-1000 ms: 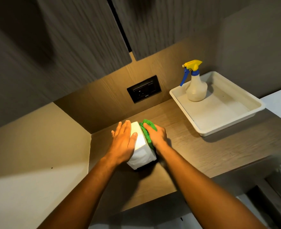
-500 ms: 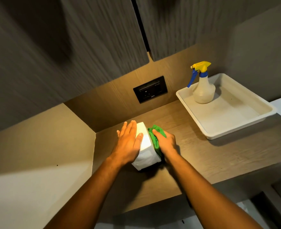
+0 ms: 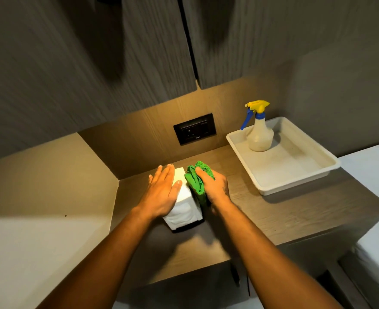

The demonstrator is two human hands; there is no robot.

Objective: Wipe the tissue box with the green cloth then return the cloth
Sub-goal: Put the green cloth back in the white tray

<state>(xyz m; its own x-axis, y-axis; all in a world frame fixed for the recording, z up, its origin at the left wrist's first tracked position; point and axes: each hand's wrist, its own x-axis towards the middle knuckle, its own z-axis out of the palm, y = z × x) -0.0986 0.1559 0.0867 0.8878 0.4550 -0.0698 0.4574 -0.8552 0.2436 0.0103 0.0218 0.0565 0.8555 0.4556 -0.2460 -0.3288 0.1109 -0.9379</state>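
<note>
Tissue box (image 3: 185, 210) upright, long axis vertical

The tissue box (image 3: 185, 207) is white, the cloth (image 3: 197, 181) bright green; the counter (image 3: 284, 210) shows brown wood grain; the tray (image 3: 295, 186) is cream-white; the spray bottle (image 3: 260, 136) is pale and translucent with a yellow head and blue trigger; the socket plate (image 3: 194, 129) is black

Bedroom: bed (image 3: 376, 197) beside wooden nightstand (image 3: 273, 210)
</note>
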